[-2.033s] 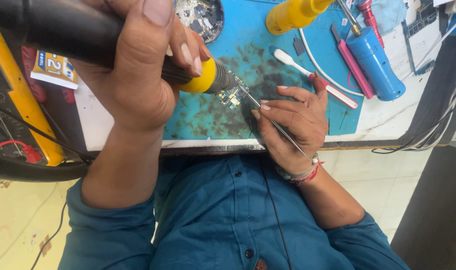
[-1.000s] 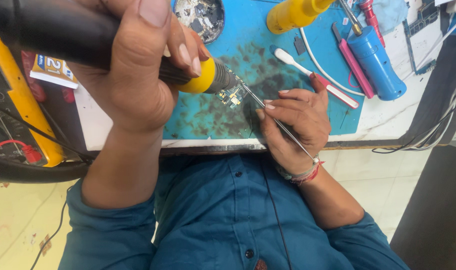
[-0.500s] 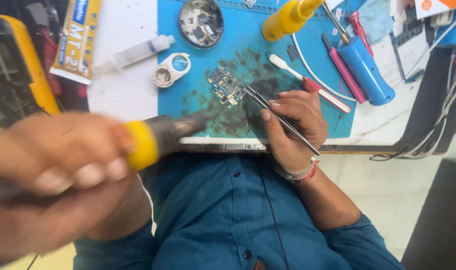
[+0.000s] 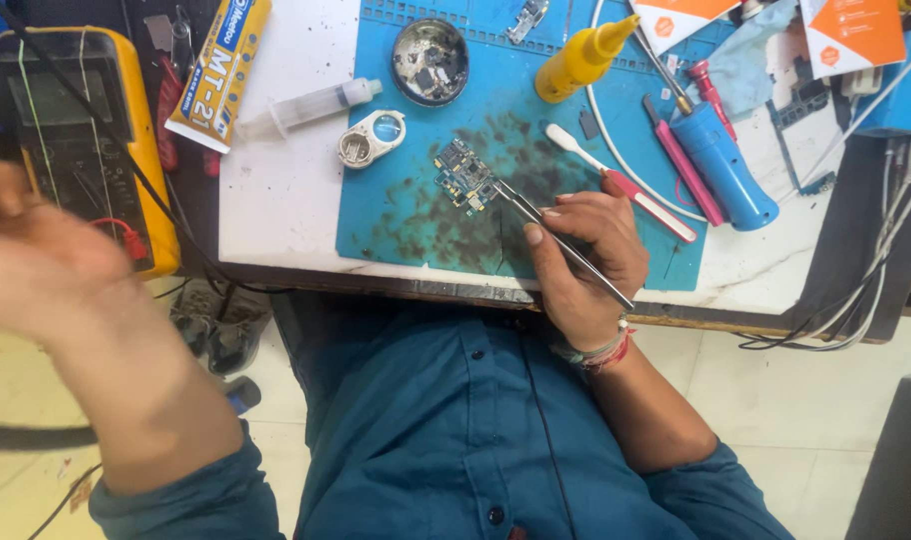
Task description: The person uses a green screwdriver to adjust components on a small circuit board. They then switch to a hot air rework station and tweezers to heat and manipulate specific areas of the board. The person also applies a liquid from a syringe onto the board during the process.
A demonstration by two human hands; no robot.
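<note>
My right hand [image 4: 588, 262] rests on the blue work mat [image 4: 406, 225] and grips thin metal tweezers [image 4: 516, 205]. Their tips touch the edge of a small green circuit board [image 4: 464, 175] lying on the mat. My left hand [image 4: 46, 262] is raised off the table at the far left, in front of a yellow multimeter [image 4: 126, 140]. It is heavily blurred, and I cannot make out whether it holds anything. A black cable [image 4: 26, 437] runs below my left forearm.
On the table lie a glue tube [image 4: 221, 70], a syringe [image 4: 306, 108], a small white round case [image 4: 371, 138], a metal dish of parts [image 4: 431, 60], a yellow bottle [image 4: 576, 62], a brush [image 4: 616, 180] and a blue cylinder [image 4: 721, 165]. Cables hang at the right edge.
My left hand has pulled the yellow-collared hot tool away from the board, swinging left off the table. The right hand and tweezers stay at the board.
</note>
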